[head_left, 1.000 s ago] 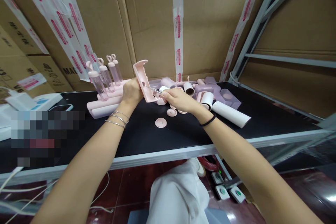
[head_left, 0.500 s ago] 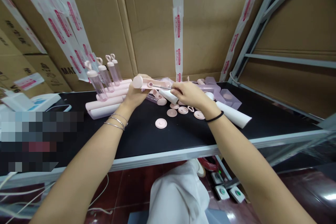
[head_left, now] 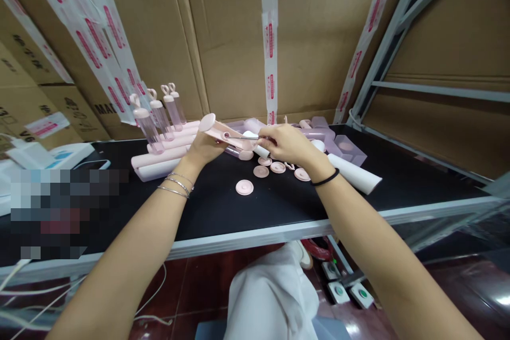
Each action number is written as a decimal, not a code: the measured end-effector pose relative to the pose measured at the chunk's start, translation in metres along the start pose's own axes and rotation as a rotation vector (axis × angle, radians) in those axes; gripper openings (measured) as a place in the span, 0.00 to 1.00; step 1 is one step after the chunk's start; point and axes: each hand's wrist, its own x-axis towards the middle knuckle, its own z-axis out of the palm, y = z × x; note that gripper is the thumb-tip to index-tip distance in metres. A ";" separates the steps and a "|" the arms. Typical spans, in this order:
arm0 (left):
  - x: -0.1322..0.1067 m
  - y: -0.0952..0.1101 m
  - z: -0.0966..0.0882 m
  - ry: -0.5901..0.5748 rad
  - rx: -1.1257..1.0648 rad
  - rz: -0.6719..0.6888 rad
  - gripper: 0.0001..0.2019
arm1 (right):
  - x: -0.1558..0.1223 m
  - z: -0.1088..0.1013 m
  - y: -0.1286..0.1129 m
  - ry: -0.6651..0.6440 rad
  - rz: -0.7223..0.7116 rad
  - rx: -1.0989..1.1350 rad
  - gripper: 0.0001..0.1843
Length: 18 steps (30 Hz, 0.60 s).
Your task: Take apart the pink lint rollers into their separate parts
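The left hand [head_left: 205, 144] grips a long pink plastic holder [head_left: 225, 131] above the black table [head_left: 223, 207]. The right hand [head_left: 289, 143] pinches a thin metal rod [head_left: 244, 137] into it. The holder looks light, stiff and smooth; hold its middle. Round pink caps [head_left: 244, 187] lie nearby.

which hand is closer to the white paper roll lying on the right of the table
Right. The right hand sits just left of the white paper roll, its wrist almost over the roll's near end. The left hand is well farther left, gripping a pink holder.
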 end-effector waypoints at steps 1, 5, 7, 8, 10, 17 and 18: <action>-0.001 0.000 0.001 0.013 -0.038 -0.008 0.05 | 0.000 0.000 0.000 -0.002 -0.007 0.002 0.13; -0.002 0.004 0.004 0.084 -0.128 0.004 0.08 | 0.000 -0.001 0.001 -0.006 -0.007 0.019 0.13; -0.002 0.007 0.005 0.083 -0.088 0.019 0.08 | -0.001 -0.002 0.001 -0.013 -0.021 0.041 0.13; -0.001 0.008 0.005 0.077 -0.066 0.023 0.08 | -0.001 -0.002 0.001 -0.018 -0.031 0.051 0.12; -0.001 0.008 0.005 0.079 -0.033 0.023 0.09 | -0.001 -0.001 -0.001 -0.023 -0.044 0.069 0.13; -0.001 0.005 0.001 0.146 0.087 0.005 0.13 | 0.002 0.007 -0.005 -0.027 -0.073 0.153 0.16; -0.001 0.005 0.000 0.146 0.101 0.015 0.13 | 0.003 0.008 -0.005 -0.030 -0.074 0.161 0.16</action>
